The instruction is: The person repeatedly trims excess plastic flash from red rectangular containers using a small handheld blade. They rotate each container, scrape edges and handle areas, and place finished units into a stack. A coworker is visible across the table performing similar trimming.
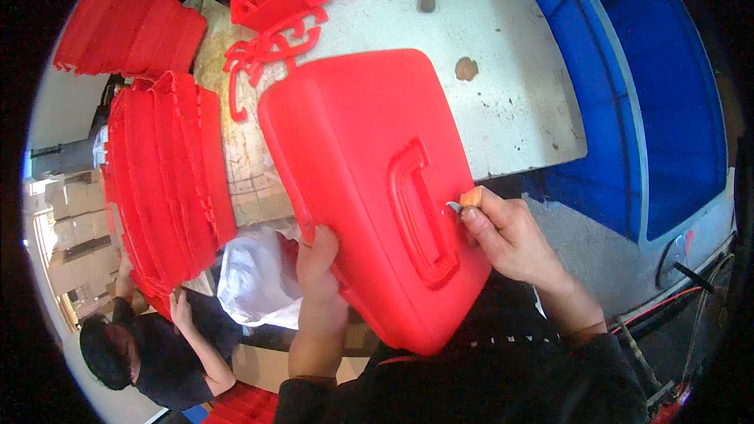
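A large red plastic case shell [353, 149] with a moulded handle recess [420, 212] lies tilted across the near edge of the white worktable [510, 86]. My left hand [318, 267] grips its near left edge. My right hand [503, 232] holds a small knife with a tan handle [470, 198]; the short blade touches the case's right edge beside the handle recess.
A tall stack of red shells [165, 188] stands at the left, with more red parts [129, 27] and loose red handles [271, 47] at the back. A blue bin [652, 86] stands at the right. Another person [157, 345] in black crouches at lower left by a white bag [255, 279].
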A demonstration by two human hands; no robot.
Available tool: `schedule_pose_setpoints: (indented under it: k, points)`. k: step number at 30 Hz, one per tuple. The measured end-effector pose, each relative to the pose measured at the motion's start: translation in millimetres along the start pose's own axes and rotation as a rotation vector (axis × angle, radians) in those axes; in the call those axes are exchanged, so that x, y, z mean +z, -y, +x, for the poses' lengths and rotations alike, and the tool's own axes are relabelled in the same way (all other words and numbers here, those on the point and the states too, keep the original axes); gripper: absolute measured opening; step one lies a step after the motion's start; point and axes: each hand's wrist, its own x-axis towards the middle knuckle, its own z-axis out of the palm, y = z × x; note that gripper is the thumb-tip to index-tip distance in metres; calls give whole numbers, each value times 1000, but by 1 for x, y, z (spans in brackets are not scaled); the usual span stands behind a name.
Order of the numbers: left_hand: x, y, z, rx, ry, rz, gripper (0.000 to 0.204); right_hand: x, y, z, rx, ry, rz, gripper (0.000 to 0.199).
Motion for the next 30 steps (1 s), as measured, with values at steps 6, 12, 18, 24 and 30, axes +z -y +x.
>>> schedule_pose_setpoints:
  k: [6, 12, 18, 24, 30]
  points:
    - [4, 0, -6, -46, 26, -52, 59, -1, 11, -2, -36, -21, -185, 13]
    - [6, 1, -7, -73, 38, -85, 60, 0, 12, 1, -43, -69, -273, 15]
    - [10, -3, -6, -69, 57, -26, 60, 1, 12, 7, -69, -114, -316, 15]
    - [16, -6, -9, -75, 74, 3, 60, 3, 13, 6, -97, -153, -417, 17]
    - [20, -8, -10, -67, 56, 82, 60, 4, 14, 2, -84, -147, -408, 17]
